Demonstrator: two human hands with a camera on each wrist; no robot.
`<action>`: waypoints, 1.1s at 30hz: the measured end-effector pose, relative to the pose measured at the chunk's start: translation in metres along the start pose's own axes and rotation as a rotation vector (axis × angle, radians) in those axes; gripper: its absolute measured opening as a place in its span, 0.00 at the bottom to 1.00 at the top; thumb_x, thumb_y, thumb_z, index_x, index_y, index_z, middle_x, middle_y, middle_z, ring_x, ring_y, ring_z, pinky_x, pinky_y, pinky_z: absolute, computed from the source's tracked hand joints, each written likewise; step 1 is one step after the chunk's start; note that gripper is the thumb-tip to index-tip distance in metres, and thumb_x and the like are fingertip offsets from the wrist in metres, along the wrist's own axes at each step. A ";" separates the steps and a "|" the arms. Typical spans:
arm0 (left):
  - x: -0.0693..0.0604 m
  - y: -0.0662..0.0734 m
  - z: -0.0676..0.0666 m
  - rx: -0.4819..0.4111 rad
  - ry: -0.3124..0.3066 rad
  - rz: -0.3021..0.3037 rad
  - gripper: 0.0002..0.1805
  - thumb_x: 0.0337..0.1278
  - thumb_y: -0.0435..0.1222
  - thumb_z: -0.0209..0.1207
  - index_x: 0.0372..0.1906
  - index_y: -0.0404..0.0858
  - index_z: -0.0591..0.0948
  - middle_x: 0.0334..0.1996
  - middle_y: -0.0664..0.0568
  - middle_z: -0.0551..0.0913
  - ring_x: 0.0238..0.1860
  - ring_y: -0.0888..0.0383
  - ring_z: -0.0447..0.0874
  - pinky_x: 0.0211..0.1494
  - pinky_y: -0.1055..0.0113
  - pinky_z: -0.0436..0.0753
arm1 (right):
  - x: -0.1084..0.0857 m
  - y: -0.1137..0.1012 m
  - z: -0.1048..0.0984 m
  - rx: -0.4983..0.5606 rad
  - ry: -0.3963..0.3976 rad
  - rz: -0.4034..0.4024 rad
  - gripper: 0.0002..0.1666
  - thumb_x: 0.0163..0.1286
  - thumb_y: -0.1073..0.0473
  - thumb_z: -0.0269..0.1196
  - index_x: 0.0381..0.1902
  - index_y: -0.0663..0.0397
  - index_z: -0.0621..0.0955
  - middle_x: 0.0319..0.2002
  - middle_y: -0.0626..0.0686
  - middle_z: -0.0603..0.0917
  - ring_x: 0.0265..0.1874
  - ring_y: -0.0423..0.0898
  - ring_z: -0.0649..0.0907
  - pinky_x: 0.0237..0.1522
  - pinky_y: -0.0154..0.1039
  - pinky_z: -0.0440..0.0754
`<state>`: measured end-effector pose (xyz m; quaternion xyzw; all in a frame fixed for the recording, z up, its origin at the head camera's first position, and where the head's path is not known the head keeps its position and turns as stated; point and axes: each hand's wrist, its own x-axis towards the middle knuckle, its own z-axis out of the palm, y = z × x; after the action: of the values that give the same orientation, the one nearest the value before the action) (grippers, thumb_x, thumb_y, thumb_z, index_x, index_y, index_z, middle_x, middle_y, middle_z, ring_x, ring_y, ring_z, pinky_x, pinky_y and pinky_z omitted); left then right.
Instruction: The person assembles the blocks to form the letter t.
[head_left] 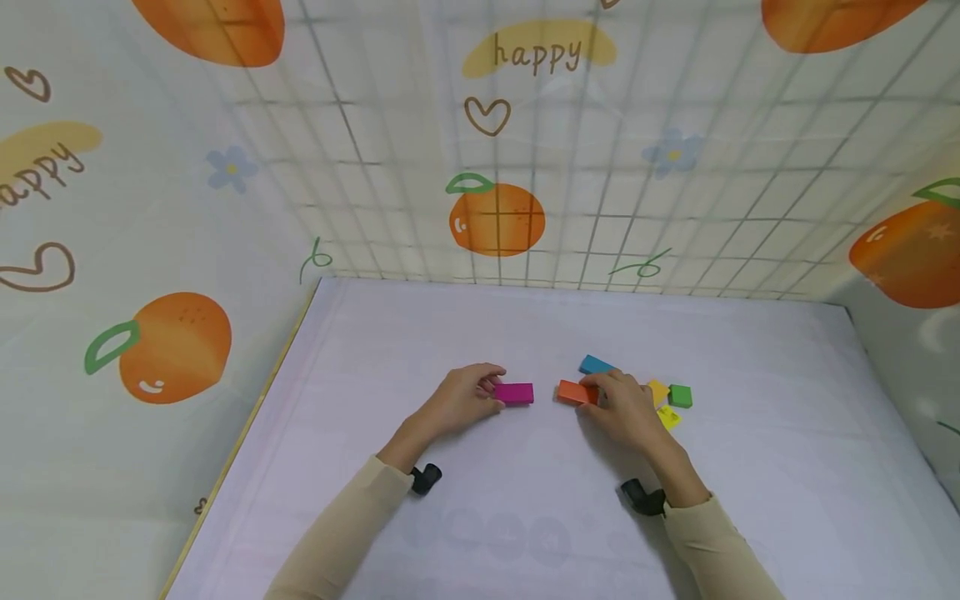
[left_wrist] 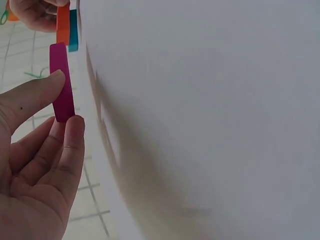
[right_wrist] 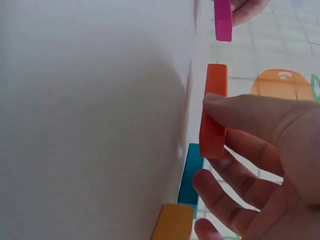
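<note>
A magenta block (head_left: pixel 515 394) is held at its left end by my left hand (head_left: pixel 465 398). In the left wrist view the thumb lies along one face of it, with fingertips at its lower end. My right hand (head_left: pixel 624 407) pinches an orange block (head_left: pixel 573 392), thumb on one side and fingers on the other, as the right wrist view shows. A small gap separates the facing ends of the two blocks. Just behind the right hand lies a blue block (head_left: pixel 596 364), partly covered by the fingers.
Right of the right hand sit a yellow-orange block (head_left: pixel 657 392), a green block (head_left: pixel 680 396) and a bright yellow block (head_left: pixel 668 417), close together on the white table (head_left: pixel 480 517). A patterned cloth wall (head_left: pixel 405 192) rises behind the table's far edge.
</note>
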<state>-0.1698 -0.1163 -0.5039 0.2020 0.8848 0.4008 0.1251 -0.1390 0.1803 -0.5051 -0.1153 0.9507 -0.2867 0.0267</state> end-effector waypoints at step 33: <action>-0.029 -0.027 -0.037 -0.008 0.048 -0.052 0.27 0.56 0.34 0.71 0.62 0.41 0.79 0.52 0.54 0.83 0.52 0.53 0.83 0.58 0.58 0.78 | 0.002 -0.019 0.001 0.006 0.024 -0.078 0.20 0.60 0.62 0.74 0.51 0.53 0.84 0.47 0.55 0.82 0.43 0.51 0.77 0.45 0.59 0.68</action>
<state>-0.1654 -0.1697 -0.4989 0.1687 0.8910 0.4055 0.1149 -0.1367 0.1640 -0.4958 -0.1489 0.9449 -0.2915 0.0043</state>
